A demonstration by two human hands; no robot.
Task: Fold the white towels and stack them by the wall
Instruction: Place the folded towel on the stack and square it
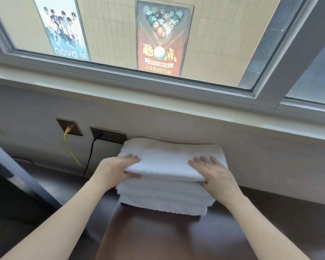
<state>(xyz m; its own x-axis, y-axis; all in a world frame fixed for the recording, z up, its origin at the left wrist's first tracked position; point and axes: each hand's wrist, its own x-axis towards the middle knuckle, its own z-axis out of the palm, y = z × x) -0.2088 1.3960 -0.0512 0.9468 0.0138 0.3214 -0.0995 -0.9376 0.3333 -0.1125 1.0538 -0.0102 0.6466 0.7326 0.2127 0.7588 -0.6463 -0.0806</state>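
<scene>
Left hand (120,165): I have it clamped on the left end of the top towel (169,162), fingers above, thumb beneath.
Right hand (213,172): it pinches the right end the same way.
Top towel: folded, spanning between my hands, long axis running hand to hand, along the wall (251,158).
Stack (163,197): directly under my hands on the dark bench (158,233), far edge against the wall.
Reach: both hands equally near.
Next, I judge: lower straight down, front edges aligned, then let go.
</scene>
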